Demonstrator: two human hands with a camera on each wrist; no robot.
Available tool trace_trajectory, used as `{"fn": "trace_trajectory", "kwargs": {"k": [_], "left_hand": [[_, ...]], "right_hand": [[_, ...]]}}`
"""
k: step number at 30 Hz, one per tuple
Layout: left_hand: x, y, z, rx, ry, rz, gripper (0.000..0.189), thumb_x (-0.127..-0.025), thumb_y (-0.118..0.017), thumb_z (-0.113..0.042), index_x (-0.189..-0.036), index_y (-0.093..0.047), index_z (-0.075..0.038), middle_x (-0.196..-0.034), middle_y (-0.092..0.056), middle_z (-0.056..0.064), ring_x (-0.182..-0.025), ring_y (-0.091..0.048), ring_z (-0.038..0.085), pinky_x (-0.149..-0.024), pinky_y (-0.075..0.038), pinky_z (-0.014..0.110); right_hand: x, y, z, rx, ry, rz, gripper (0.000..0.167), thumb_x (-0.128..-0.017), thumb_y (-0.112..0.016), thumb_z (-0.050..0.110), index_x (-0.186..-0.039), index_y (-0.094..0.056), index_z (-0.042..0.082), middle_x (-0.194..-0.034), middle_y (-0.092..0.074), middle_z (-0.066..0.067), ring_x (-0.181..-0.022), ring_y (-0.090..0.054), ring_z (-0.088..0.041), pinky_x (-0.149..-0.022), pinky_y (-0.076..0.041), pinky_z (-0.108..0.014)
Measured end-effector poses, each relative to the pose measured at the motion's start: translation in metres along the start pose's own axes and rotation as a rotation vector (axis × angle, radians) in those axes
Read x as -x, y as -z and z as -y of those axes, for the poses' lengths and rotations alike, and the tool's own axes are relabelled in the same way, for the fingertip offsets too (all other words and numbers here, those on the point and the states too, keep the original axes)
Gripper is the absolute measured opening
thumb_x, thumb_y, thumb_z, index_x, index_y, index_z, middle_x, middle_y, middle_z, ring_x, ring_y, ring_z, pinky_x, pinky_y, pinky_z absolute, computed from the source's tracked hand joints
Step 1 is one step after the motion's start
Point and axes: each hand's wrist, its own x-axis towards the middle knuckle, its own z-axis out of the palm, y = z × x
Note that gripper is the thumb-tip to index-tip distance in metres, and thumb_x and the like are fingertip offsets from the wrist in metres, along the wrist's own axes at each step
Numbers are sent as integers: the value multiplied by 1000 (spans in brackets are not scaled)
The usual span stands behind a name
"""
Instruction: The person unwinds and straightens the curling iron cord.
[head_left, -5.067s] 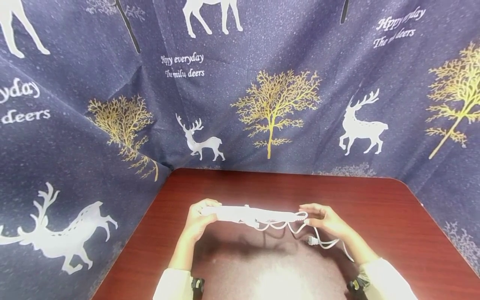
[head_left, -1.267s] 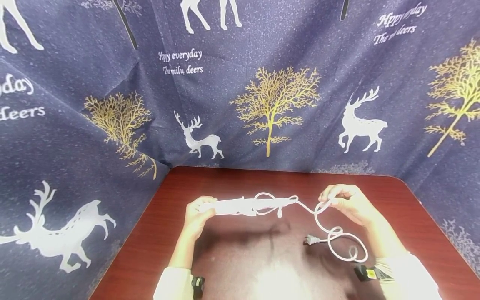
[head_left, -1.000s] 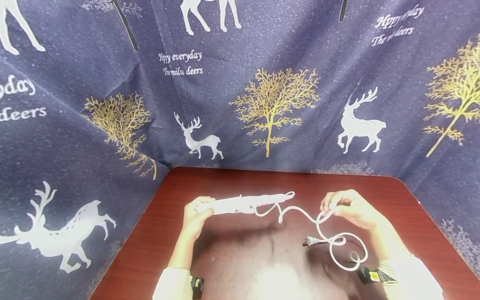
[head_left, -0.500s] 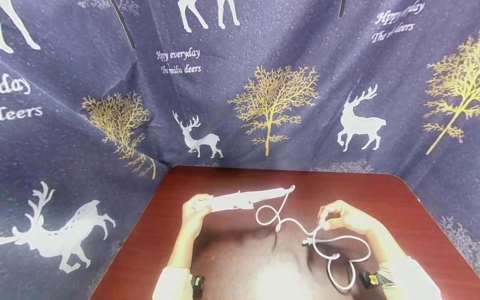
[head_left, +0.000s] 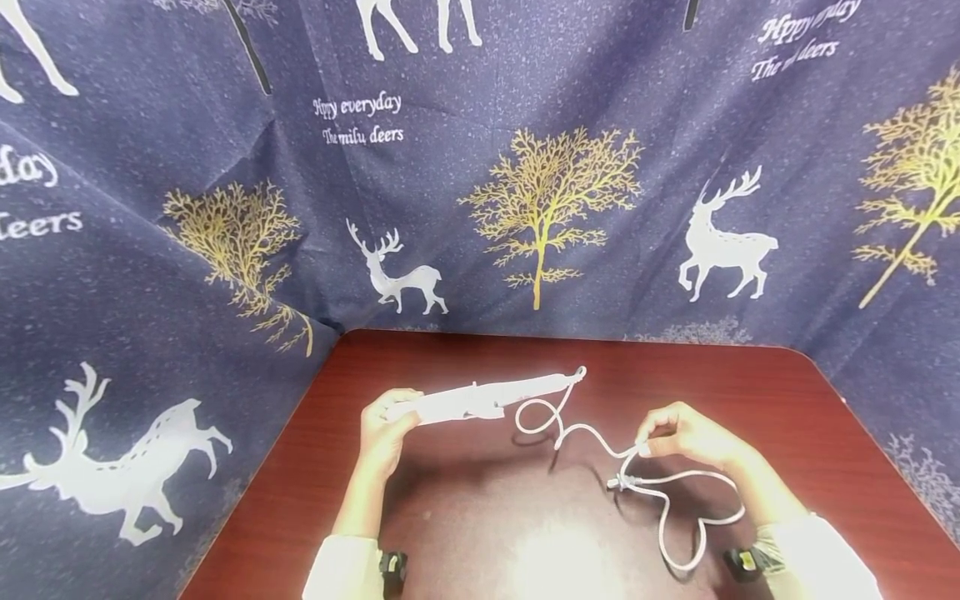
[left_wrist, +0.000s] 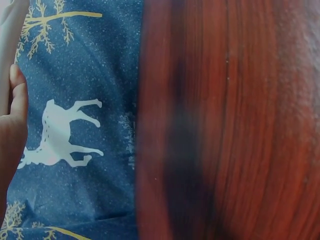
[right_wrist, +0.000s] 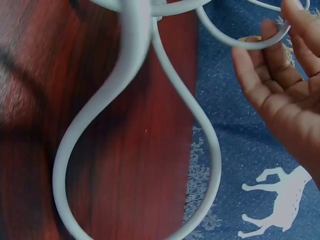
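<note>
My left hand (head_left: 385,432) grips one end of a long white corded appliance (head_left: 491,400), shaped like a hair straightener. It is held above the table, slanting up to the right. From its far end a white power cord (head_left: 588,428) hangs in loose loops. My right hand (head_left: 688,435) pinches this cord between thumb and fingers. Below that hand dangles the plug (head_left: 617,482), beside a wide loop. The left wrist view catches only part of the left hand (left_wrist: 11,132) and the appliance (left_wrist: 5,60). Large cord (right_wrist: 216,155) loops fill the right wrist view.
A reddish-brown wooden table (head_left: 420,358) lies under both hands, with a bright glare near its front. Dark blue cloth (head_left: 465,250) printed with deer and trees hangs behind and at the sides. Black wrist cameras (head_left: 393,568) sit at both cuffs.
The right hand has drawn the cord, earlier bunched by the appliance, out to the right, then lowered slightly. Loops have come off the appliance, and its cord end has tilted upward.
</note>
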Motion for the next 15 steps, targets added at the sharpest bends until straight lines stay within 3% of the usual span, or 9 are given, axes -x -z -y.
{"fn": "trace_trajectory", "kwargs": {"k": [4,7,10,13,15], "left_hand": [[1,3,1,20,3,-2,23,-65,-58,27,-84,-61,13,-85,-65,12,-76,-61,19,-63,-52,27],[1,4,1,25,0,-1,21,-66,-57,27,-86,-58,18,-86,-65,11,-77,-61,19,-63,-52,27],[1,5,1,18,-6,-6,22,-67,-57,27,-84,-61,14,-86,-65,12,-77,-61,19,-63,-52,27],[2,5,2,19,0,-11,30,-66,-56,27,-81,-66,4,-86,-65,12,-78,-61,19,-63,-52,27],[2,5,3,21,3,-6,30,-66,-56,27,-81,-66,4,-86,-65,11,-79,-61,19,-64,-52,26]], "right_hand": [[3,-1,-9,107,-29,-61,14,-78,-66,-8,-86,-68,3,-79,-67,-10,-73,-63,-17,-64,-50,-28],[4,-1,-15,108,-69,-118,11,-78,-67,-7,-86,-68,0,-79,-67,-12,-73,-65,-18,-64,-51,-28],[5,0,-19,116,-129,-192,7,-79,-69,-2,-86,-68,0,-79,-67,-9,-73,-65,-17,-64,-51,-27],[5,2,-24,138,-178,-258,8,-78,-71,2,-85,-68,1,-79,-67,-7,-73,-65,-17,-64,-51,-27],[5,5,-27,161,-202,-300,9,-78,-72,4,-85,-68,1,-80,-67,-8,-73,-66,-18,-64,-51,-26]]}}
